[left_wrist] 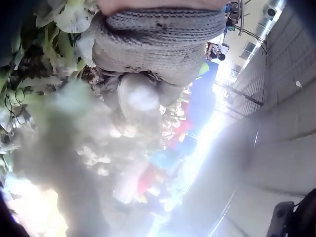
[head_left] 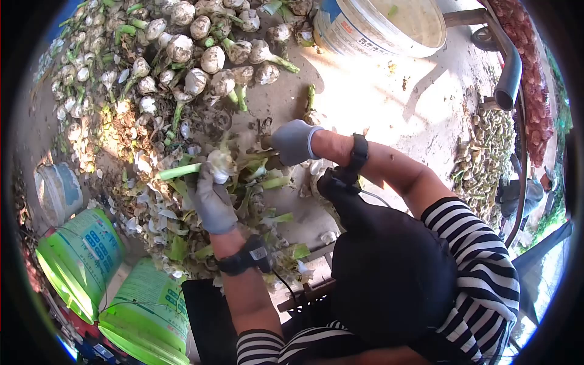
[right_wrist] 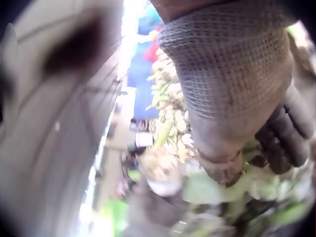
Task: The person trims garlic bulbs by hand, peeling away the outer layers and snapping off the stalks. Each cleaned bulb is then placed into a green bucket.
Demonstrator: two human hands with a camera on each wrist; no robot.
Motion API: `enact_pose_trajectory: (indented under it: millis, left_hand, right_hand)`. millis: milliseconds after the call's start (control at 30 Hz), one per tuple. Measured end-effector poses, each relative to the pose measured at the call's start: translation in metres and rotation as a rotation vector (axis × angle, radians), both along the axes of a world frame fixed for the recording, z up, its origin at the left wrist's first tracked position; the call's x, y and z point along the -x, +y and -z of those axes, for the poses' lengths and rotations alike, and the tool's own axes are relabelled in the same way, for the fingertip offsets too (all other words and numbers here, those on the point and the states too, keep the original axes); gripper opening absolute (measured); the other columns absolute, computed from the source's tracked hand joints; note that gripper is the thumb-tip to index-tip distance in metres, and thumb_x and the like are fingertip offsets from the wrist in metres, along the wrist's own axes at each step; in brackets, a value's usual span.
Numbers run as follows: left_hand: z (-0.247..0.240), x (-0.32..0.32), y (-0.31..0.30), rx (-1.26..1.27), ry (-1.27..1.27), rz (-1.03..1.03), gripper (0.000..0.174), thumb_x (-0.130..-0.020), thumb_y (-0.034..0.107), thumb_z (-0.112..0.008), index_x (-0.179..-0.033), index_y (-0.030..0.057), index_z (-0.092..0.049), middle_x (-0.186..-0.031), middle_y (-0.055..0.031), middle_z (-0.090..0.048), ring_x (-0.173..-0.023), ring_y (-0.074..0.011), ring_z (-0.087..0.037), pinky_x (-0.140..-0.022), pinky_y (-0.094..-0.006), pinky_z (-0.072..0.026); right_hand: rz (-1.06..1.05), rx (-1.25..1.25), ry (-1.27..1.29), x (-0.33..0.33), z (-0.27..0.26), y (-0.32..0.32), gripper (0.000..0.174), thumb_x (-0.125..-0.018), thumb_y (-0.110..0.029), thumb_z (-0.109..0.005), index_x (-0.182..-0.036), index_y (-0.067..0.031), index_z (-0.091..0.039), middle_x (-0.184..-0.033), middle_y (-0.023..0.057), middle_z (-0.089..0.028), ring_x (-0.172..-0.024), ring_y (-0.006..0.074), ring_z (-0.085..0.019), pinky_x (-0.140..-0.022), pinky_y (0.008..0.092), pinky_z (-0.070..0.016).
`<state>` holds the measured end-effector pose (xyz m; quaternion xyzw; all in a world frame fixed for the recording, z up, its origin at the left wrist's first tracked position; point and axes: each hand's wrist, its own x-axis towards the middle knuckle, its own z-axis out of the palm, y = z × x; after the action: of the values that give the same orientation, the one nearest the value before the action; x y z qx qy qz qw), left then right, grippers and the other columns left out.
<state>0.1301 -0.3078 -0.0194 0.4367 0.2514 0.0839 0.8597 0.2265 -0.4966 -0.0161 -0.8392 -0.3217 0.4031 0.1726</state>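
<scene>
My gloved left hand (head_left: pixel 214 207) grips a garlic bulb (head_left: pixel 220 165) whose thick green stem (head_left: pixel 179 172) points left in the head view. The bulb's white side (left_wrist: pixel 140 95) shows below the grey glove in the left wrist view. To the right of the bulb is my gloved right hand (head_left: pixel 293 143), apart from it. In the right wrist view its fingers (right_wrist: pixel 286 140) are loosely bent, the thumb stands away from them, and no held thing shows between. Cut stems and loose leaves (head_left: pixel 258 176) lie under and between both hands.
A large heap of garlic bulbs (head_left: pixel 196 80) covers the ground ahead. Peelings (head_left: pixel 161 213) are piled at left. Green buckets (head_left: pixel 146 304) stand at lower left, a small pail (head_left: pixel 58 191) beyond them. A white bucket (head_left: pixel 377 30) and a metal pipe (head_left: pixel 508 79) are at upper right.
</scene>
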Motion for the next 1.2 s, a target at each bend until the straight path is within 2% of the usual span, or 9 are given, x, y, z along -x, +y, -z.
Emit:
enact_pose_trajectory:
  millis: [300,400,533,633,700,800,967,1067,1200]
  left_hand:
    - [0.002,0.016,-0.012,-0.051,-0.038,0.125,0.028,-0.087,0.01,-0.052,-0.112,-0.0025,-0.049,-0.108,-0.0135,-0.057,-0.1,-0.0229,-0.055,-0.088,-0.031,-0.0444]
    - [0.001,0.012,-0.003,0.201,-0.054,0.019,0.033,-0.088,0.016,-0.05,-0.115,-0.0036,-0.047,-0.117,-0.0168,-0.052,-0.11,-0.0287,-0.05,-0.097,-0.0407,-0.0399]
    - [0.001,0.007,0.015,0.472,-0.181,-0.044,0.036,-0.09,0.019,-0.047,-0.118,-0.0022,-0.046,-0.122,-0.0163,-0.05,-0.113,-0.0292,-0.047,-0.101,-0.0473,-0.035]
    - [-0.002,0.01,0.01,0.306,-0.239,0.066,0.035,-0.089,0.019,-0.047,-0.119,-0.0005,-0.046,-0.122,-0.0166,-0.049,-0.114,-0.028,-0.047,-0.101,-0.0453,-0.0354]
    - [-0.014,0.007,-0.004,0.069,-0.084,0.06,0.034,-0.085,0.017,-0.052,-0.115,0.0003,-0.048,-0.12,-0.0165,-0.051,-0.107,-0.0265,-0.052,-0.094,-0.0386,-0.0414]
    - [-0.02,0.007,-0.013,-0.002,-0.072,0.06,0.032,-0.086,0.016,-0.052,-0.112,-0.0017,-0.047,-0.113,-0.0163,-0.053,-0.099,-0.0235,-0.055,-0.086,-0.0352,-0.047]
    - [-0.008,0.014,-0.008,0.063,-0.125,0.154,0.031,-0.085,0.01,-0.049,-0.113,-0.0028,-0.046,-0.112,-0.0158,-0.053,-0.099,-0.023,-0.055,-0.084,-0.0339,-0.0491]
    - [-0.001,0.01,-0.011,0.113,-0.092,0.026,0.036,-0.086,0.014,-0.047,-0.118,-0.0026,-0.044,-0.116,-0.0149,-0.052,-0.102,-0.0255,-0.055,-0.088,-0.0377,-0.0466]
    - [0.012,0.015,0.001,0.21,-0.149,0.096,0.044,-0.087,0.017,-0.039,-0.129,0.0014,-0.036,-0.122,-0.0108,-0.049,-0.106,-0.0239,-0.053,-0.091,-0.04,-0.0442]
  right_hand:
    - [0.036,-0.291,-0.035,-0.005,-0.021,0.019,0.027,-0.078,-0.029,-0.058,-0.091,-0.0052,-0.063,-0.073,0.011,-0.064,-0.071,0.0274,-0.063,-0.063,0.0361,-0.0486]
    - [0.297,-0.992,0.87,-0.007,-0.009,0.005,0.03,-0.083,-0.023,-0.062,-0.081,0.0067,-0.058,-0.072,0.0038,-0.059,-0.062,0.0094,-0.056,-0.052,0.022,-0.0463]
    - [0.49,-0.946,1.133,-0.02,-0.013,-0.028,0.02,-0.078,-0.009,-0.06,-0.092,0.0042,-0.06,-0.082,0.0081,-0.063,-0.072,0.0117,-0.057,-0.063,0.0252,-0.047]
    - [0.23,-0.573,0.544,-0.019,-0.025,-0.01,0.021,-0.077,-0.01,-0.058,-0.094,0.0014,-0.061,-0.082,0.0072,-0.064,-0.074,0.0159,-0.059,-0.063,0.0293,-0.0482]
    - [0.298,-1.003,0.344,-0.006,-0.01,0.001,0.025,-0.077,-0.02,-0.058,-0.094,-0.0021,-0.062,-0.075,0.0107,-0.064,-0.072,0.0209,-0.062,-0.064,0.0324,-0.0484]
    - [0.101,-0.403,-0.022,-0.01,-0.03,0.024,0.028,-0.08,-0.021,-0.058,-0.103,-0.0056,-0.06,-0.08,0.0183,-0.062,-0.074,0.0313,-0.061,-0.065,0.0339,-0.0483]
    - [0.163,-0.569,0.402,-0.014,-0.003,0.021,0.034,-0.076,-0.028,-0.063,-0.099,-0.0032,-0.061,-0.072,0.0101,-0.064,-0.06,0.0154,-0.06,-0.054,0.0285,-0.0477]
    - [0.403,-0.932,1.15,-0.009,-0.003,0.005,0.031,-0.08,-0.022,-0.067,-0.095,0.0048,-0.06,-0.082,0.0028,-0.063,-0.068,0.0093,-0.055,-0.061,0.0241,-0.047]
    - [0.447,-1.226,0.923,-0.014,0.001,-0.015,0.035,-0.078,-0.025,-0.069,-0.095,0.0047,-0.06,-0.081,0.0042,-0.064,-0.068,0.0094,-0.056,-0.061,0.0222,-0.0475]
